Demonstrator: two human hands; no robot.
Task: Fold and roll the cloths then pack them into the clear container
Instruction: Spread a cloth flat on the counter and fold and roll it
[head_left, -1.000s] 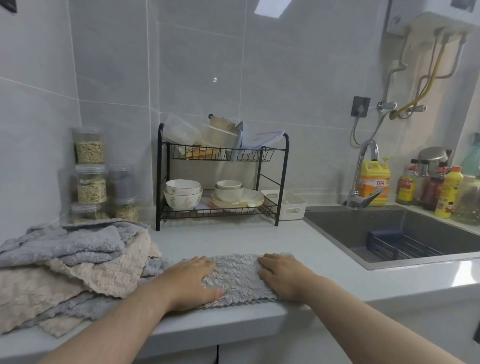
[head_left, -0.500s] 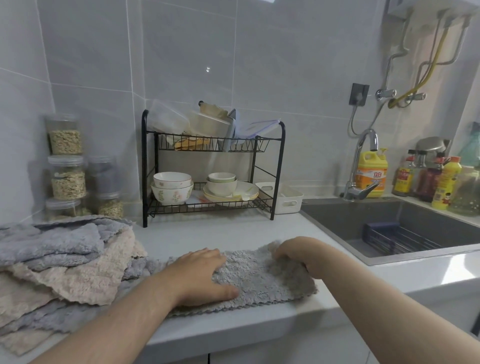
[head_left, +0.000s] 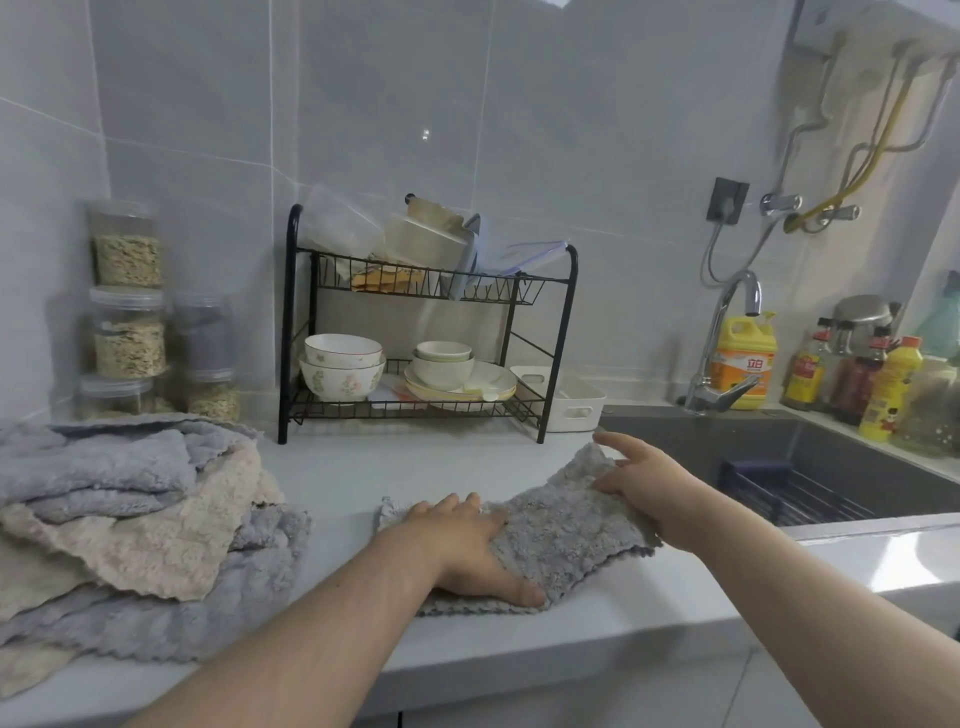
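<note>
A folded grey cloth (head_left: 566, 525) lies as a long strip on the white counter near its front edge. My left hand (head_left: 467, 545) presses flat on the strip's left part, fingers spread. My right hand (head_left: 644, 483) grips the right end of the strip and lifts that end a little off the counter. A pile of grey and beige cloths (head_left: 124, 525) sits at the left. A clear container (head_left: 337, 223) rests on the top shelf of the black rack; I cannot tell whether it is the one for packing.
The black wire dish rack (head_left: 426, 332) with bowls stands behind the cloth. Stacked jars (head_left: 127, 312) line the left wall. A white bin (head_left: 566, 400) sits beside the rack. The dark sink (head_left: 810, 457) with tap and several bottles (head_left: 852, 374) lies at the right.
The grey cloth has been pulled out to the right into a longer strip. My right hand moved from flat on the cloth to gripping and raising its right end. My left hand stayed pressing.
</note>
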